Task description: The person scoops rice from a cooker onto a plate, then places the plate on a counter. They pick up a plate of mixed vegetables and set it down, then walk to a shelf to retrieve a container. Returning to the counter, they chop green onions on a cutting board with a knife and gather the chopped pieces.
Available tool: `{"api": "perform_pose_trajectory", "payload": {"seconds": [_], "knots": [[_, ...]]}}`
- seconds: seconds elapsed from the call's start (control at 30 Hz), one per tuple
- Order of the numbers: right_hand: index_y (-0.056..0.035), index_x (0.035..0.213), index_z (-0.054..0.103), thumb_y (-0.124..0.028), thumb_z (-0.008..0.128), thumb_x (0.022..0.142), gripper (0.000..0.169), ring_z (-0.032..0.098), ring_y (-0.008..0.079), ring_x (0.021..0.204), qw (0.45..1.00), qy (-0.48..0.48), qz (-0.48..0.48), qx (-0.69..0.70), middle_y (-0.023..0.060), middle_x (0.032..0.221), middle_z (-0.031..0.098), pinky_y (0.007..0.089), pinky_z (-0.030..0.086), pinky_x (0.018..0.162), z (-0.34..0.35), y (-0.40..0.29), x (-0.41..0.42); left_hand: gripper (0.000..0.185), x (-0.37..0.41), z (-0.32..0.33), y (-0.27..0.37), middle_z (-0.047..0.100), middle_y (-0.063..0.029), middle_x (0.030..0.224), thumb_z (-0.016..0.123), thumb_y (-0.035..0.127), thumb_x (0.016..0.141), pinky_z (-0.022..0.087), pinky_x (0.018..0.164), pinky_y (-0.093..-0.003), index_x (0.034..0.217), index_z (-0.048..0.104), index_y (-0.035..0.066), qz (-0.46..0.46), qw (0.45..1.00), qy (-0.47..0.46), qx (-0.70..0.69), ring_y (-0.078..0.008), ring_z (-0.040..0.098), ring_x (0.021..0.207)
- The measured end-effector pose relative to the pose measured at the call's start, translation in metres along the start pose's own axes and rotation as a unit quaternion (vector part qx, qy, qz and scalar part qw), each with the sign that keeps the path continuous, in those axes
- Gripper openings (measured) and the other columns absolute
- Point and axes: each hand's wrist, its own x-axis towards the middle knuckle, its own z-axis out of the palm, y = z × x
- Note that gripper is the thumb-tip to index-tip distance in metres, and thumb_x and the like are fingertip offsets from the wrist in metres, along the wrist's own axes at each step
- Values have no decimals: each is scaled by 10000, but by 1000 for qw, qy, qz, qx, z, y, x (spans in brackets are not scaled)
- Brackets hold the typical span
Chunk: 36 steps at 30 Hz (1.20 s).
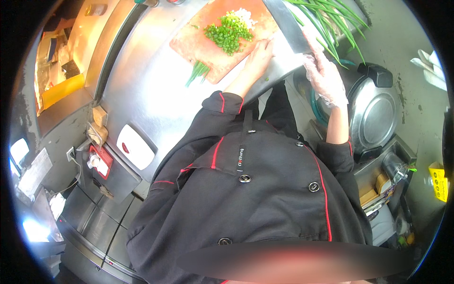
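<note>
Bare, my left hand (258, 58) rests at the near right edge of an orange-brown cutting board (191, 41), its fingers bent and close together. Chopped green onion (228, 35) lies heaped on the board, with paler pieces at the far side. A short bundle of cut green stalks (198, 72) sits at the board's near left corner. My right hand (326, 78), in a clear plastic glove, is at the counter's right corner, beside whole green onions (330, 28). A dark grey flat strip (285, 26) runs towards its fingers; whether they grip anything is unclear.
Stainless steel counter (156, 74) holds the board. A lidded metal cooker (374, 106) stands close at right, below the gloved hand. On the left are a white box-like object (134, 147), a red tray (102, 161) and a recessed opening with a yellow edge (64, 91).
</note>
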Motion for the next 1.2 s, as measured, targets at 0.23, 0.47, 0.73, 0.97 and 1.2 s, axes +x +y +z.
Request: {"api": "perform_pose_trajectory", "payload": {"seconds": [0.23, 0.47, 0.73, 0.97, 1.2], "knots": [[-270, 1513, 355, -199, 564, 955, 600, 518, 164, 712, 999, 20, -18, 19, 62, 826, 586, 307, 456, 696, 7, 5, 1, 265, 15, 15, -5, 621, -117, 1079, 630, 19, 772, 514, 872, -389, 1032, 655, 59, 103, 991, -84, -19, -315, 602, 1028], [-279, 1520, 348, -185, 576, 951, 620, 440, 94, 631, 998, 21, -25, 45, 2, 740, 518, 263, 430, 631, 6, 12, 1, 191, 23, -15, -26, 626, -73, 989, 610, 54, 785, 513, 829, -381, 964, 664, 92, 141, 990, 26, -8, -270, 593, 975], [-259, 1500, 375, -212, 566, 954, 580, 553, 192, 694, 997, 35, -50, 38, 80, 838, 619, 330, 473, 694, 8, 16, 5, 249, -11, -58, -30, 633, -95, 1004, 776, 214, 785, 516, 817, -383, 975, 698, 74, 100, 995, -22, -10, -294, 596, 966], [-252, 1498, 380, -219, 567, 952, 578, 538, 160, 614, 997, 23, -66, 39, 83, 795, 640, 330, 475, 656, 17, 14, 3, 365, -73, -44, 9, 610, -107, 1024, 772, 238, 784, 520, 822, -382, 1073, 654, 49, 46, 995, -74, -49, -287, 600, 967], [-229, 1487, 394, -241, 557, 961, 551, 608, 228, 703, 999, 7, -40, 34, 125, 882, 673, 361, 499, 732, 20, 5, 3, 289, -77, -26, -6, 604, -108, 1004, 643, 16, 756, 515, 808, -393, 1043, 646, 49, 116, 988, -97, -30, -309, 589, 960]]}}
